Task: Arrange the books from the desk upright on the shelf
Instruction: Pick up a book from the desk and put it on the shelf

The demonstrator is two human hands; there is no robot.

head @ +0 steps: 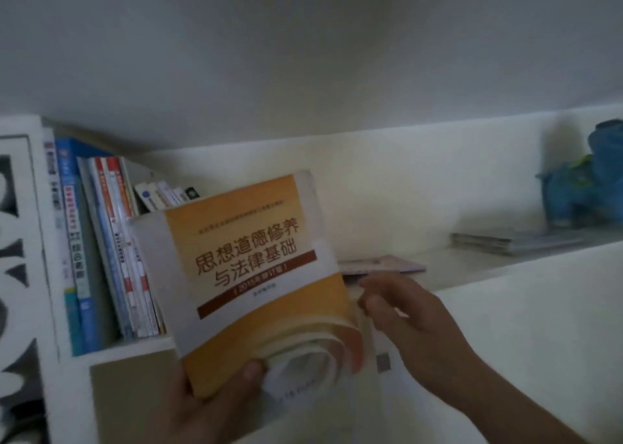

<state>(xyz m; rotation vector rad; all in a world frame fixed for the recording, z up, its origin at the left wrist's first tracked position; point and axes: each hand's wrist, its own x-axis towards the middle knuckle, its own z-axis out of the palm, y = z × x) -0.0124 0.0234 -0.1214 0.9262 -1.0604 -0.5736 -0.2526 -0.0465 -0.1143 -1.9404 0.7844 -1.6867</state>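
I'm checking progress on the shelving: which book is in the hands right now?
The orange book with Chinese title lettering. The left hand grips its bottom edge; the other books stand at the shelf's left or lie flat.

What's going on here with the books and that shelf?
A person is holding an orange and white book up in front of a white shelf. The left hand grips its bottom edge, and the right hand holds its right edge. A row of books already stands upright on the left; two thin books lie flat further right.
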